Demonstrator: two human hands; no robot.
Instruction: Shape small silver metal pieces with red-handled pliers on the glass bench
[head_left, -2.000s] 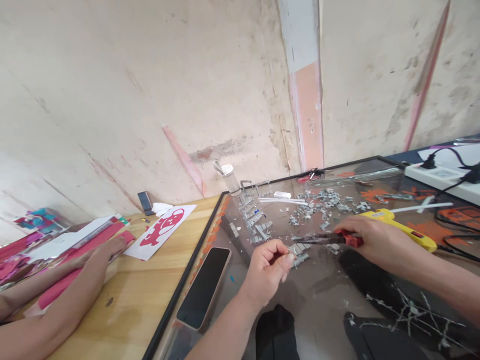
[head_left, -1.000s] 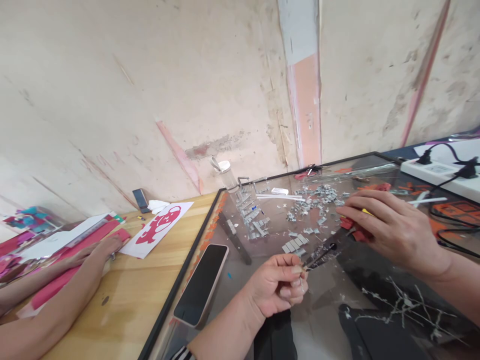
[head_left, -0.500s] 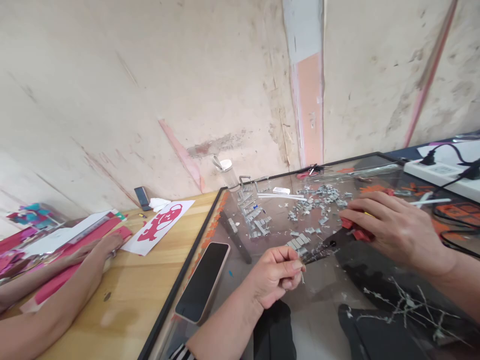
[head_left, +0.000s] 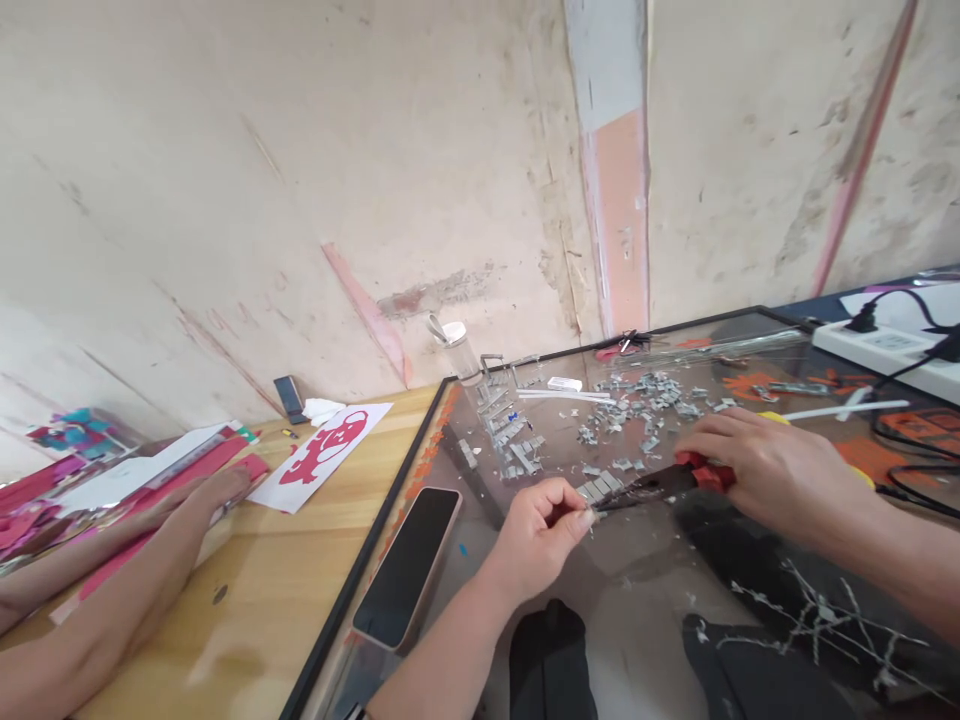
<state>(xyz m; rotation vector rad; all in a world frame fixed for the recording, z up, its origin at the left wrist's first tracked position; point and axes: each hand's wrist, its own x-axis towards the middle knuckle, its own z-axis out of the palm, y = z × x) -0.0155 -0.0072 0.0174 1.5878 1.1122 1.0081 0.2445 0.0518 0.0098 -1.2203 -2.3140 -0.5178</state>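
My right hand is closed around the red and yellow handles of a pair of pliers. Its dark jaws point left, with their tips at the fingers of my left hand. Thumb and forefinger of that hand pinch a small, thin piece, mostly hidden, with a pale end showing below. Just behind the jaws lies a row of flat grey metal pieces. Farther back is a heap of small grey metal bits. A tangle of thin, pale, wiry strands rests below my right forearm.
A phone lies left of my left forearm on the glass-topped table. Behind stand a clear bottle and more metal strips. A power strip with black cables sits at right. At the wooden table, another person's hands rest on red material.
My left hand has moved slightly up and left. My right hand has shifted slightly and turned with the pliers, so more of the yellow on the handles shows.
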